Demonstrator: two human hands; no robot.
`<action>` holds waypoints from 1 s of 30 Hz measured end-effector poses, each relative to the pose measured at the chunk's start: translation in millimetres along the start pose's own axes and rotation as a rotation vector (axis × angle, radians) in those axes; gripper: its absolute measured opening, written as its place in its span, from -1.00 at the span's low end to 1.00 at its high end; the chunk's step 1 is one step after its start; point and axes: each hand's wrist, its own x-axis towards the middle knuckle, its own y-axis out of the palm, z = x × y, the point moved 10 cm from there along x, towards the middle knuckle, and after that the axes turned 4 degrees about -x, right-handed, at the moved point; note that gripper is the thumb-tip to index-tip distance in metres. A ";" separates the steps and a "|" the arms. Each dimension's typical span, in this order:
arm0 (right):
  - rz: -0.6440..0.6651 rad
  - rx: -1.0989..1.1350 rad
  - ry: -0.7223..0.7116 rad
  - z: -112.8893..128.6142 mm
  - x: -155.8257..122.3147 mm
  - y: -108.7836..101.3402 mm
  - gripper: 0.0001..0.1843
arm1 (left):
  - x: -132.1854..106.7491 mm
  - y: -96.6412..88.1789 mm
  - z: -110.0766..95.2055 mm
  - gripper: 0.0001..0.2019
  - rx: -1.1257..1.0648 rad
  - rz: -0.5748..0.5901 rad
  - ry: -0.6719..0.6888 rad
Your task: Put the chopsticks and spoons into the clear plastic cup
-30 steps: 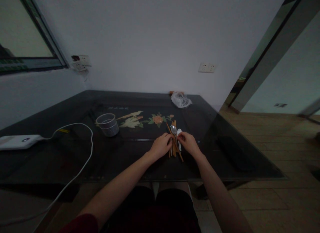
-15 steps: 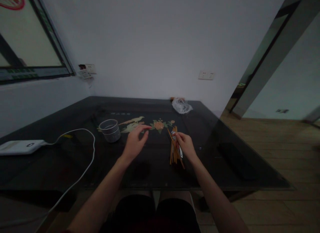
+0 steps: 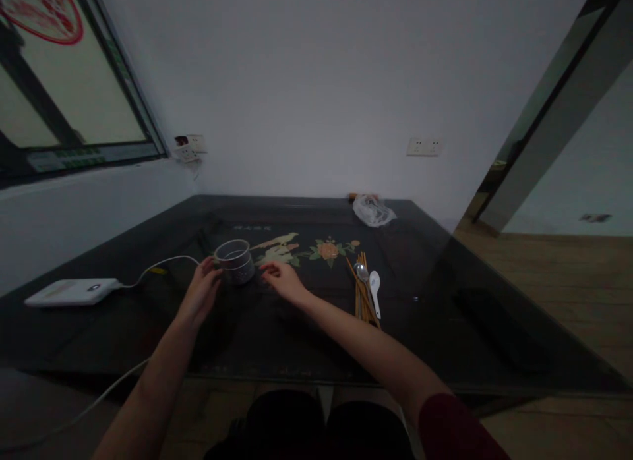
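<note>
in the head view, the person's left hand is at the near left side of a clear, round, cup-shaped plastic container, its fingers bent and parted around that side, with the fingertips at or almost at the wall; whether they touch it cannot be told. the right hand is just beside the container's other side, palm inward, its fingers loosely curled and gripping nothing visible, a narrow gap between fingertips and wall. the container is upright on a glossy black tabletop, left of a printed pale bird and pink flower. to the right of both hands, a loose bundle of thin brown wooden chopsticks lies on the table, some crossing, with a shiny silver metal spoon among their far ends and a white spoon with a smooth oval bowl just beside them. a crumpled clear plastic bag rests near the back wall. far left lies a flat white rectangular device with a thin white cable; at the right is a flat black oblong object, its details lost in the dimness.
</note>
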 end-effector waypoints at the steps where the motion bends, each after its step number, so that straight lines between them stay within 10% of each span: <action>1: -0.039 -0.021 0.016 -4.9 9.6 3.9 -0.73 | 2.7 2.3 6.4 -0.59 0.012 0.027 -0.033; 18: -0.101 -0.176 -0.024 -8.1 30.5 46.3 -0.44 | 6.1 20.8 26.1 -0.53 0.039 0.183 0.038; 24: -0.130 -0.203 -0.029 -1.9 17.5 23.7 -0.43 | 2.9 47.7 24.2 -0.49 0.073 0.262 0.095; 30: -0.220 -0.211 -0.029 -5.1 -12.1 -36.1 -0.36 | -22.9 112.9 23.5 -0.44 0.131 0.386 0.154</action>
